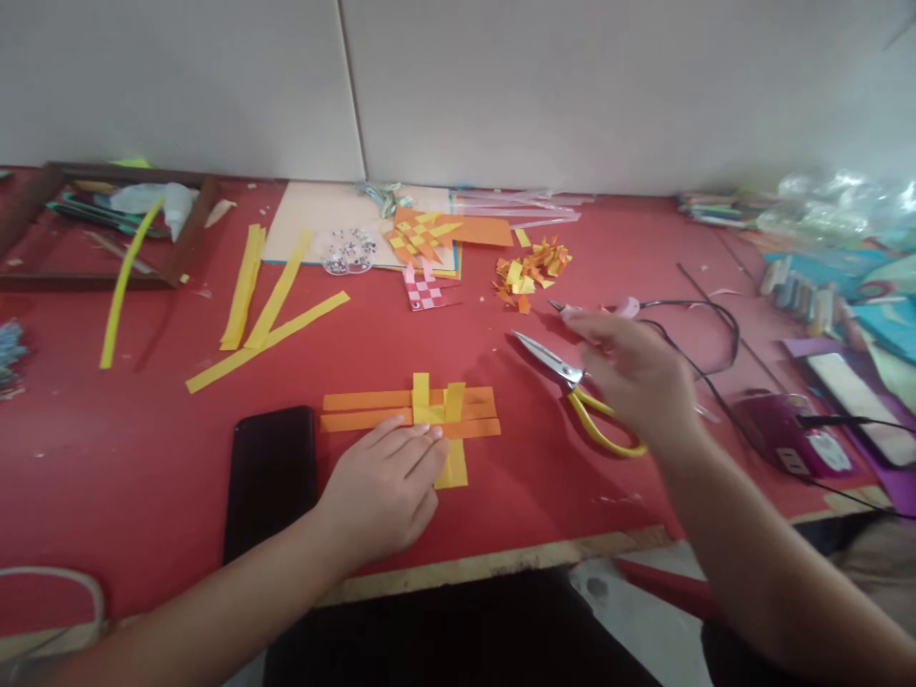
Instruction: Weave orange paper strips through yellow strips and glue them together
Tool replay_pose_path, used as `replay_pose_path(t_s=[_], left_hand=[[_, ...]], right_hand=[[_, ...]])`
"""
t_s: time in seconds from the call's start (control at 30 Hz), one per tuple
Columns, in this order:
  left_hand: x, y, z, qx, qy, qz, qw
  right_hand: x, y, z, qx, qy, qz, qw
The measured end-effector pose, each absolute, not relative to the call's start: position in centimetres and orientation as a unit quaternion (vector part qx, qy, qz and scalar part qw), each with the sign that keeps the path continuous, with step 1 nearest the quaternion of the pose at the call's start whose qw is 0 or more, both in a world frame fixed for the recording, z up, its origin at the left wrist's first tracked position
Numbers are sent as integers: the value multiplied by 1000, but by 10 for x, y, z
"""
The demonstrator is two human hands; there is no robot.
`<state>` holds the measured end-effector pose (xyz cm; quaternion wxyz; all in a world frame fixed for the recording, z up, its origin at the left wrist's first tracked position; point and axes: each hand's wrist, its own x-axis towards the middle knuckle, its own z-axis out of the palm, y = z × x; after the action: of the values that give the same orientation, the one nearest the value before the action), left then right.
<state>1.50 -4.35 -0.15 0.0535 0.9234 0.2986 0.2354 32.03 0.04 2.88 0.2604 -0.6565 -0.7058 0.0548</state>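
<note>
My left hand (386,482) lies with its fingers stretched flat on the woven paper strips, pressing them to the table. Two orange paper strips (364,401) run sideways there, crossed by yellow paper strips (453,466) whose upper ends are folded up. At the right, my right hand (634,372) is blurred, its fingers at a pink glue gun (630,307) with a dark nozzle and a black cord. I cannot tell whether they grip it. Just left of this hand lie yellow-handled scissors (548,358), their handles partly behind it.
Loose yellow strips (276,310) lie at the left, near a black phone (268,477). Behind are paper scraps (533,272), an orange-yellow woven fish (419,237), a pink checkered piece (424,288) and a bag of beads (347,250). A purple power socket (794,434) sits at the right.
</note>
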Motion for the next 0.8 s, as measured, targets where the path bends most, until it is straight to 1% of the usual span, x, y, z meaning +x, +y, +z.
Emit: replay_pose_path(t_s=[0.07,0.17,0.27,0.4,0.6,0.8], left_hand=[[14,-42,-2,922,297,239,64],[13,-38,-2,920,286,256,77],[11,-34,-1,909,289,289,80],[10,-33,0,891,325,300,98],[9,-33,4,880,349,298,125],[6,-33,4,870,362,311,123]], right_hand=[[359,26,38,-690,-686,33,228],[396,54,43,-684,-711,51,156],[409,67,36,-664,-737,86,94],[415,74,24,-657,-744,111,44],[430,82,31,-646,-753,121,24],[421,74,54,-685,-722,62,79]])
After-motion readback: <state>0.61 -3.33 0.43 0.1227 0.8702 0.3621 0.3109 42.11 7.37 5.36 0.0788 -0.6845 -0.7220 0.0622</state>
